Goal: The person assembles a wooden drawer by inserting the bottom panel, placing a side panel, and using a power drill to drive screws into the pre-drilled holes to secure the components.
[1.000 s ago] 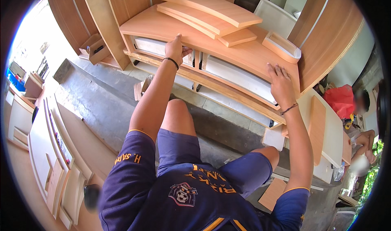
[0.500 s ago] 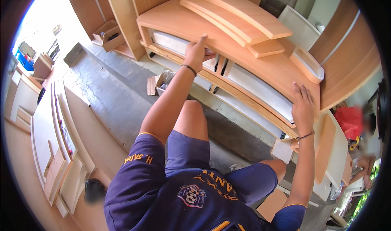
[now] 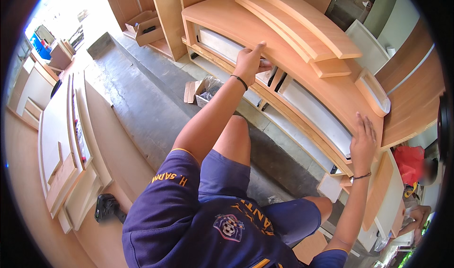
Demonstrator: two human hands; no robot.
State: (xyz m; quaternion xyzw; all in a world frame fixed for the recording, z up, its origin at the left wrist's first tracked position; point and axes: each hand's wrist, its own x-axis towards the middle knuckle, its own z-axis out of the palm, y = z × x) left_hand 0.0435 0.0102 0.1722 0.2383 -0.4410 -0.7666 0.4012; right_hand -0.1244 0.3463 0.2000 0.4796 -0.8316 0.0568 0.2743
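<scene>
In front of me stands a low curved wooden cabinet with an orange-brown top. At the middle of its front edge, my left hand grips the top, thumb above and fingers curled beneath. My right hand lies on the top's right front corner, fingers stretched out over the surface. Between my hands, a long white panel sits in the opening under the top. Another white panel shows left of my left hand. Several curved boards are stacked on top, beside a small rounded wooden frame.
By the cabinet's foot is a small open box with clear plastic inside. A brown carton stands farther left. White and wooden panels lie at left near a black power tool. Another person's arm shows at far right.
The whole view has shifted, so the cabinet and both hands appear farther right and a little lower. My hands keep the same places on the cabinet top.
</scene>
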